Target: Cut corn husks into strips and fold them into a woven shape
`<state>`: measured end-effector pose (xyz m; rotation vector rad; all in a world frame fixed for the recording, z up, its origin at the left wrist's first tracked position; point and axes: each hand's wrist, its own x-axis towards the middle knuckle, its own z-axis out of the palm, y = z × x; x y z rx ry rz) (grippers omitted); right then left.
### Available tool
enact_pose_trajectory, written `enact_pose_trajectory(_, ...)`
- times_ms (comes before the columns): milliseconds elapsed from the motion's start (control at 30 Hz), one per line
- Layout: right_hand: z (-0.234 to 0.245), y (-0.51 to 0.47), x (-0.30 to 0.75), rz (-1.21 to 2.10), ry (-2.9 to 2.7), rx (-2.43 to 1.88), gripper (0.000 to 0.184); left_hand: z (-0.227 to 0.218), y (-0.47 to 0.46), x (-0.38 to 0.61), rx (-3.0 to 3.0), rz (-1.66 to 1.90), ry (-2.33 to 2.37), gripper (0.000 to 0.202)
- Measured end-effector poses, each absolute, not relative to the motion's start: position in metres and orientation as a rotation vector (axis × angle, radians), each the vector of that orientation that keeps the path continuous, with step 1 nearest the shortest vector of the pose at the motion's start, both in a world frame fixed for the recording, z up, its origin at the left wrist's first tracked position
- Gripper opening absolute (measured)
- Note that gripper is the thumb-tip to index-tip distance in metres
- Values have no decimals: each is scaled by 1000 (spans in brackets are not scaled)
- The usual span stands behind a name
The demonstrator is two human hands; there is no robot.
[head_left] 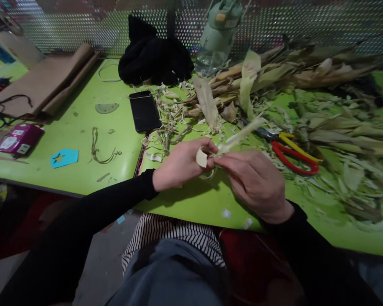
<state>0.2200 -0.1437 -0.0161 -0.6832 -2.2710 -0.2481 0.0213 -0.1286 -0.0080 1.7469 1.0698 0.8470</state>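
Between my two hands is a pale strip of corn husk (239,138), its frayed end pointing up and to the right. My left hand (187,161) is closed on it, and a curled piece of husk (201,157) shows by the fingers. The fingertips of my right hand (257,180) pinch the same husk close to my left fingers. Exactly how the strip runs between the fingertips is hidden. Just right of my right hand lie scissors (295,158) with one red and one yellow handle. Shredded husk bits (170,108) lie beyond my left hand.
Dry corn husks (293,72) are heaped at the back right, with more scraps (354,170) at the right. A black phone (144,111), a black cloth (156,59) and a green bottle (215,40) stand or lie behind. Brown paper (47,80) and a purple box (18,139) are left.
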Motion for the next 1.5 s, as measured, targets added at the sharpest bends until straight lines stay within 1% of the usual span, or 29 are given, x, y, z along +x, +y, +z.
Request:
enact_pose_trajectory(133, -15, -144, 218, -194, -2256, -794, 36, -7, -133, 23, 1809, 737, 1047, 3)
enact_pose_trajectory(267, -17, -147, 214, -22, -2117, -935, 34, -7, -133, 23, 1616, 734, 922, 10)
enact_pose_trajectory(333, -20, -148, 213, 63, -1963, -1001, 36, -7, -133, 23, 1558, 760, 869, 12)
enact_pose_trajectory(400, -22, -147, 213, 164, -1854, -1072, 42, -4, -133, 24, 1544, 788, 843, 9)
enact_pose_trajectory(433, -22, -146, 213, 224, -1835, -1105, 40, -3, -133, 24, 1541, 795, 837, 7)
enact_pose_trajectory(467, -22, -146, 213, 282, -1835, -1126, 35, -2, -133, 25, 1531, 798, 835, 5)
enact_pose_trajectory(533, -21, -145, 213, 356, -1861, -1112, 17, 0, -132, 25, 1481, 778, 851, 4)
enact_pose_trajectory(567, -20, -144, 213, 359, -1867, -1081, 10, 1, -132, 25, 1445, 765, 867, 6)
enact_pose_trajectory(600, -19, -144, 213, 348, -1872, -1047, 6, 1, -132, 24, 1404, 756, 880, 7)
enact_pose_trajectory(767, -17, -145, 213, 255, -1939, -1012, 12, -3, -130, 25, 1205, 803, 880, 13)
enact_pose_trajectory(900, -18, -146, 217, 118, -2047, -927, 18, -5, -128, 26, 1086, 762, 883, 16)
enact_pose_trajectory(1000, -16, -145, 221, 72, -2133, -871, 21, -1, -127, 25, 1153, 741, 938, 16)
enact_pose_trajectory(1133, -11, -140, 226, 70, -2258, -802, 19, 7, -128, 22, 1377, 706, 1037, 11)
enact_pose_trajectory(1300, -9, -134, 227, 313, -2297, -772, 8, 6, -131, 19, 1675, 580, 1102, 4)
enact_pose_trajectory(1433, -8, -132, 229, 414, -2337, -807, 12, 3, -130, 17, 1828, 497, 1079, 11)
enact_pose_trajectory(1500, -7, -131, 230, 406, -2339, -799, 12, 4, -128, 15, 1788, 440, 1055, 10)
